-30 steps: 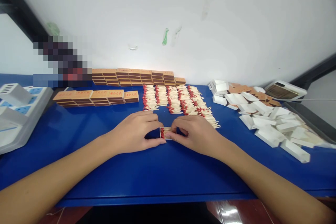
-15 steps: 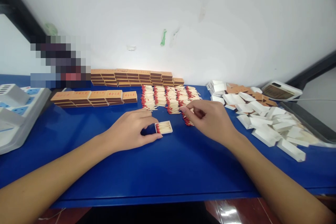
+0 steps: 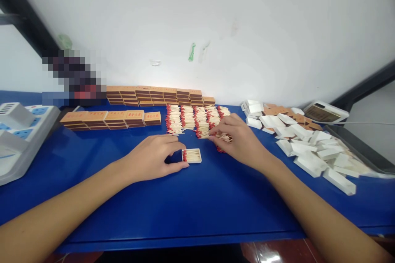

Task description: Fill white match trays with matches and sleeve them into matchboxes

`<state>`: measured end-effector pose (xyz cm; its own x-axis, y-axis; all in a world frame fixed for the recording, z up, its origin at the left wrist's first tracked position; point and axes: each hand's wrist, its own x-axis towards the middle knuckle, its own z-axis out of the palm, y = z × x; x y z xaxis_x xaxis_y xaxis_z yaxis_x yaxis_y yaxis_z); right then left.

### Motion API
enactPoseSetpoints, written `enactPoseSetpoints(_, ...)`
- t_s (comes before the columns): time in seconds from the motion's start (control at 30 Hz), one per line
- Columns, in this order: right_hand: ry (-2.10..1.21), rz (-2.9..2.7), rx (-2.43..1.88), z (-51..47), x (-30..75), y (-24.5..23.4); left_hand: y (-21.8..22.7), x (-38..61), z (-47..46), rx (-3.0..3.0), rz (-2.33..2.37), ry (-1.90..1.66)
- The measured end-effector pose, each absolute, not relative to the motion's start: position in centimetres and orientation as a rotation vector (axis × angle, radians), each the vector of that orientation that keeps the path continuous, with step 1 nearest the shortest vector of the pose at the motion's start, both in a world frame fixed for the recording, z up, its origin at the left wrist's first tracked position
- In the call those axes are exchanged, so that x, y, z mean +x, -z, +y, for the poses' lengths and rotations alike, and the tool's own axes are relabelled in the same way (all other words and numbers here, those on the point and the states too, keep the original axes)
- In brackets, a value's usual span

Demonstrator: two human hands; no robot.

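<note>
A small white matchbox tray (image 3: 193, 156) lies on the blue table, holding red-headed matches in a row. My left hand (image 3: 156, 157) grips its left end between thumb and fingers. To the right, my right hand (image 3: 239, 137) rests at the front of the loose match piles (image 3: 202, 127), thumb and forefinger closed at the red heads, with matches showing between them. How many matches it pinches is hidden. Several piles of matches lie side by side behind the tray, heads mostly to the left.
Stacked orange matchboxes (image 3: 115, 119) stand in rows at the left and along the wall. Loose white trays (image 3: 311, 148) are heaped at the right, with orange sleeves (image 3: 277, 111) behind them and a white device (image 3: 326, 112) beyond. A power strip (image 3: 37, 131) sits at the left edge.
My right hand has lowered over the front match pile, and matches now show between its thumb and forefinger. My left hand stays on the tray; the view has tilted up slightly.
</note>
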<state>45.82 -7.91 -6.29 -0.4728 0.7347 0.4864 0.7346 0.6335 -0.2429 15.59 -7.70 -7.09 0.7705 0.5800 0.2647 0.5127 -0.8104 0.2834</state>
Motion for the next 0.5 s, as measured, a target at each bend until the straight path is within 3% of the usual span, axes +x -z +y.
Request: enactPoseSetpoints(0.5, 0.035, -2.449, -1.255, -7.3, 44.3, 7.8, 7.0, 15.8, -7.6, 2.748, 0.887, -0.450)
